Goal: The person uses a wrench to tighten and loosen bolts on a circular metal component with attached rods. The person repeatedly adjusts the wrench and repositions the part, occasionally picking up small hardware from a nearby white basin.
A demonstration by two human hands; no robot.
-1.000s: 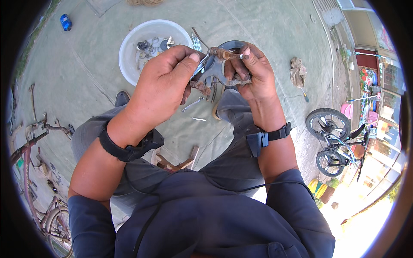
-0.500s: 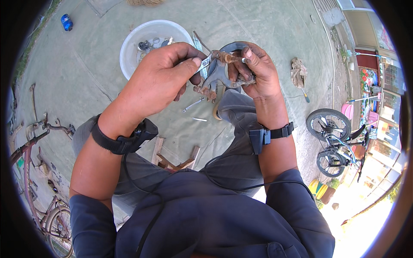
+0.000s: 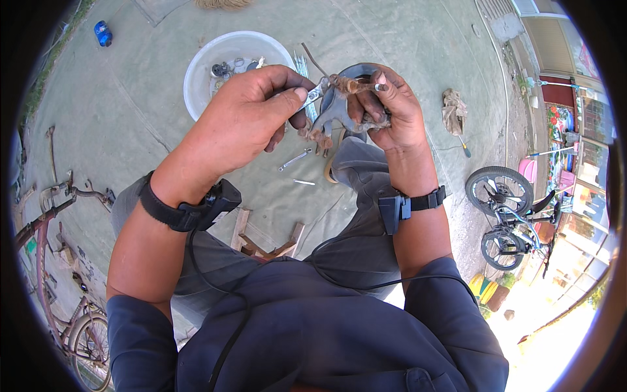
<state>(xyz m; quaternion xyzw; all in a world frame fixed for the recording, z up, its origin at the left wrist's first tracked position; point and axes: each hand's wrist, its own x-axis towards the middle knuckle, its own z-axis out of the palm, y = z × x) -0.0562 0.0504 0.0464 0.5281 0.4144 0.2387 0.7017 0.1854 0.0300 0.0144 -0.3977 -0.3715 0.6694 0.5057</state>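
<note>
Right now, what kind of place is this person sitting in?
Probably an outdoor yard where bicycles get fixed. A small bicycle with black tyres lies on the dusty ground, a rusty old bicycle frame stands nearby, and a white round plastic basin holds small metal parts.

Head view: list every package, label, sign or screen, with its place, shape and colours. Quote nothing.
Blue container: far upper left on the ground, small, crumpled-looking, blue with a pale patch; too small to tell more.
Colourful panel: right edge by the buildings, upright, red with mixed colours; blurred, may be a sign.
No screens show; the black wrist units on the left hand and right hand have none visible.
</note>
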